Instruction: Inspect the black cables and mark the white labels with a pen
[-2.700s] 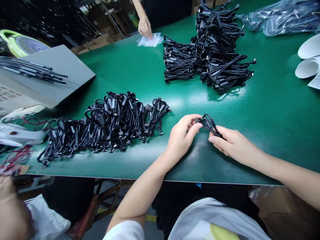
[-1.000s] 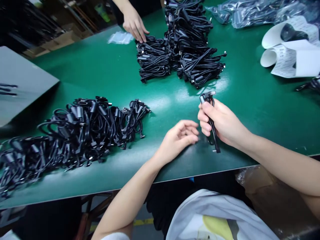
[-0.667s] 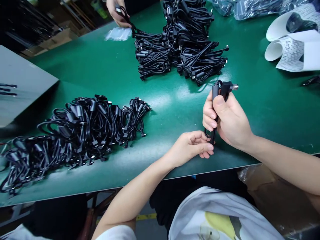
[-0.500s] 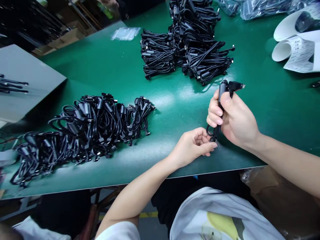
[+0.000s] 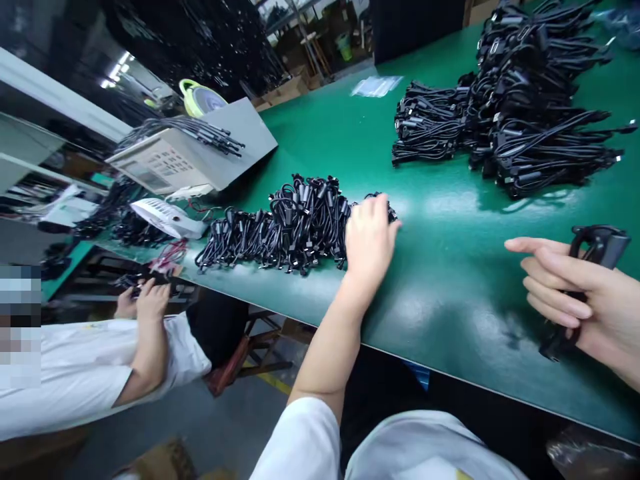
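Note:
My right hand [image 5: 583,293] holds a folded black cable [image 5: 597,243] above the table, at the right edge of the view. Its index finger points left, while the other fingers curl around the cable. My left hand [image 5: 370,240] reaches over the right end of a long pile of black cables [image 5: 300,227]. Its thumb stands apart from the curved fingers, and the fingertips are partly hidden among the cables. Farther back on the right lies a second, larger heap of bundled black cables [image 5: 525,100].
Clear plastic bags [image 5: 377,85] lie on the green table [image 5: 325,127] at the back. A grey box-shaped device [image 5: 200,150] with cables on top and a white fan-like object [image 5: 165,217] stand to the left. A co-worker's hands [image 5: 150,300] handle dark items there.
My view has turned left. My left hand has left the cable in my right hand and moved to the left pile. The right hand keeps the cable, its index finger now stretched out.

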Demonstrator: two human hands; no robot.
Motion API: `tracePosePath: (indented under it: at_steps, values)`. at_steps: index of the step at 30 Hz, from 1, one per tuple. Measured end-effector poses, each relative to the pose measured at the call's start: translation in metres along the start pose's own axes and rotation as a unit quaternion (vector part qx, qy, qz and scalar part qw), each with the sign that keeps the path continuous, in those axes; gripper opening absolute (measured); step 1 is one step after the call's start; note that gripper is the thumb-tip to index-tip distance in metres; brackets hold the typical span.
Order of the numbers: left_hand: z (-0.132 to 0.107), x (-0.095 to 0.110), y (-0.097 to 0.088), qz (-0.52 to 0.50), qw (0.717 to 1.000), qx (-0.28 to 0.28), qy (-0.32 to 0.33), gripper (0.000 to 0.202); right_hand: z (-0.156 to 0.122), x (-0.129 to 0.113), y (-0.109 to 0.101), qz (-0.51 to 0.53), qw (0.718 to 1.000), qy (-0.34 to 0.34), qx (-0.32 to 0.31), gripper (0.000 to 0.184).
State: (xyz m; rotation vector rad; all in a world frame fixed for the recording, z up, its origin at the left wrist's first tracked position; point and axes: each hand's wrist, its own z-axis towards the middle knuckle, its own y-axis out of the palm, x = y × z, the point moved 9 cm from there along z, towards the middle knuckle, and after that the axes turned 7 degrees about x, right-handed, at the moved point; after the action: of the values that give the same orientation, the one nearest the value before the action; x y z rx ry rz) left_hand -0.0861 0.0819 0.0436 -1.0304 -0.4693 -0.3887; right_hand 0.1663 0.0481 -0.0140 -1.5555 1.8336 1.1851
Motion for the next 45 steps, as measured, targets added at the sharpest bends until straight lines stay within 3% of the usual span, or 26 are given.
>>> tracePosePath:
  at_steps: [3,5,9,11,14,18,19,21,23,25,27,29,32,36,40,45]
  values:
    - [0.011,-0.039,-0.006,0.118,0.991,0.001,-0.062,0.037,0.002,0.010,0.004,-0.015,1.000,0.020,-0.019,0.026]
    - [0.016,-0.050,-0.010,0.104,0.992,0.006,-0.072,0.032,0.004,0.016,0.006,-0.023,0.999,0.026,-0.037,0.029]
    - [0.020,-0.048,-0.037,-0.123,0.981,0.128,-0.078,0.030,0.007,0.028,0.009,-0.044,0.996,0.033,-0.068,0.030]
    - [0.017,-0.036,-0.036,-0.212,0.965,0.134,-0.073,0.028,0.009,0.028,0.012,-0.051,0.996,0.018,-0.076,0.029]
    - [-0.001,-0.004,-0.003,-0.330,0.940,0.030,-0.085,0.024,0.006,0.024,0.024,-0.034,0.994,-0.024,-0.102,0.032]
    - [-0.052,0.046,0.056,-0.501,0.827,-0.198,-0.161,0.020,-0.001,0.014,0.043,0.001,0.985,-0.096,-0.143,0.032]
    - [-0.063,0.057,0.062,-0.505,0.816,-0.235,-0.157,0.019,-0.001,0.011,0.044,0.003,0.984,-0.111,-0.140,0.030]
    - [-0.074,0.071,0.066,-0.480,0.822,-0.281,-0.125,0.015,0.001,0.008,0.039,0.002,0.986,-0.126,-0.110,0.025]
    - [-0.072,0.072,0.062,-0.454,0.841,-0.271,-0.111,0.012,0.003,0.006,0.031,0.012,0.990,-0.116,-0.082,0.024]
    - [-0.062,0.059,0.055,-0.454,0.855,-0.209,-0.140,0.012,0.004,0.009,0.027,0.028,0.993,-0.084,-0.080,0.025]
    - [-0.055,0.045,0.052,-0.476,0.844,-0.166,-0.184,0.020,0.002,0.017,0.030,0.039,0.992,-0.032,-0.113,0.025]
    - [-0.057,0.043,0.062,-0.511,0.805,-0.206,-0.221,0.029,-0.002,0.026,0.038,0.053,0.984,0.018,-0.167,0.024]
    - [-0.067,0.051,0.076,-0.571,0.723,-0.286,-0.263,0.035,-0.011,0.036,0.051,0.069,0.966,0.063,-0.240,0.024]
    - [-0.071,0.056,0.079,-0.604,0.680,-0.302,-0.287,0.044,-0.017,0.044,0.055,0.061,0.958,0.094,-0.263,0.027]
    - [-0.073,0.055,0.082,-0.610,0.677,-0.284,-0.299,0.046,-0.018,0.049,0.050,0.061,0.958,0.141,-0.242,0.029]
    - [-0.077,0.051,0.085,-0.601,0.692,-0.266,-0.298,0.044,-0.019,0.056,0.050,0.088,0.938,0.209,-0.263,0.030]
